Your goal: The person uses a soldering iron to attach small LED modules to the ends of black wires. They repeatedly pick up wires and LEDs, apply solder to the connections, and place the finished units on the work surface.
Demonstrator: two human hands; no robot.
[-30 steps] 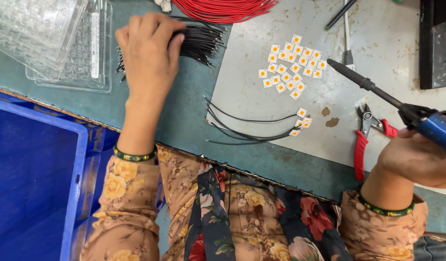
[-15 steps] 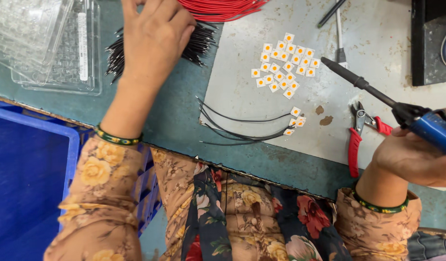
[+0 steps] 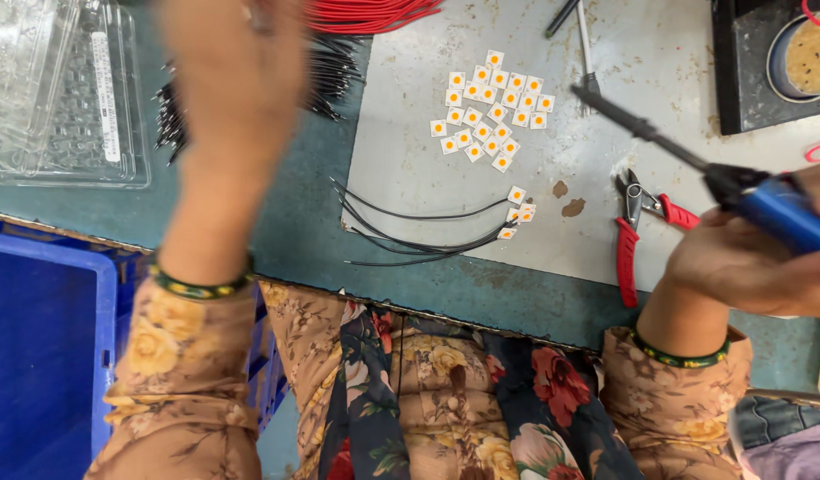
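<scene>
Gripping a blue-handled soldering iron [image 3: 775, 209] at the three o'clock edge of the view, the right hand [image 3: 752, 267] is wrapping its fingers tight round the handle while the dark shaft is slanting up toward ten o'clock, its tip hanging above the grey work mat [image 3: 659, 71]. Reaching toward twelve o'clock, the left hand [image 3: 232, 80] is blurring badly, so I cannot tell whether its fingers are parted or pinched; it is passing over the bundle of short black wires [image 3: 325, 80], with red wires [image 3: 370, 13] just beyond. The iron is looking light and rigid, best held by the insulated blue grip, well back from the metal end. The black wires are looking thin, limp and springy, likely needing a pinch near one end. At the centre, a few black leads [image 3: 419, 236] are lying across the mat's edge, touching small white square chips with yellow centres [image 3: 490, 111] — tiny, light, probably fragile pieces suited to fingertip handling. Red-handled cutters [image 3: 637, 222] are resting near the iron, clear plastic trays [image 3: 63, 98] are sitting at ten o'clock, and a blue crate [image 3: 36, 356] at eight.
</scene>
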